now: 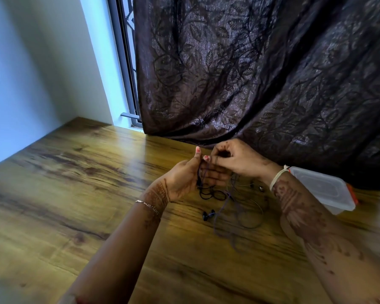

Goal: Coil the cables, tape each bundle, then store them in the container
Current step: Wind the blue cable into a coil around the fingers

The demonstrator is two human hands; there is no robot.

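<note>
Left hand point(182, 178) grips the black cable point(208, 194), fingers point(216, 160) of the right hand point(239, 161) pinch it just above; its slack beneath the fingers lies crossed with a purple cable point(228, 197) on the table point(97, 194), so coiling may snag.

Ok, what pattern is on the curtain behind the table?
A leaf-and-vine pattern on dark brown, slightly shiny fabric. The curtain shows best in the head view, the only one here.

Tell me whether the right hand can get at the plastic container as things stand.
Probably yes. The plastic container sits on the table beside the right forearm, nothing between; but the right hand pinches the dark cable and must let go first.
</note>
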